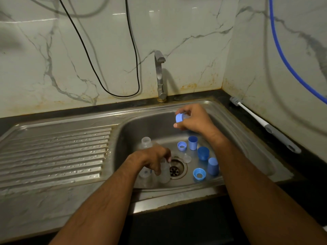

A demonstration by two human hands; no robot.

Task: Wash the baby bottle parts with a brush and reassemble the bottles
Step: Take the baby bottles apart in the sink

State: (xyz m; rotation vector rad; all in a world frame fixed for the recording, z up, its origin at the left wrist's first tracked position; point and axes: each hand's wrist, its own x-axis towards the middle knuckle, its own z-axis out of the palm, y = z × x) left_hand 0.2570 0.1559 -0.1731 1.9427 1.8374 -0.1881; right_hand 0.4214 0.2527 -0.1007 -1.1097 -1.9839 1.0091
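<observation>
My right hand holds a clear bottle with a light-blue screw ring above the sink basin. My left hand grips a clear bottle lying beside the drain. Another clear bottle stands behind that hand, and a third lies under it. On the basin floor sit two blue rings, three blue caps and a clear teat. The bottle brush lies on the counter at the right.
The tap rises behind the basin. A wet ribbed drainboard stretches to the left. A black cable and a blue hose hang along the marble wall.
</observation>
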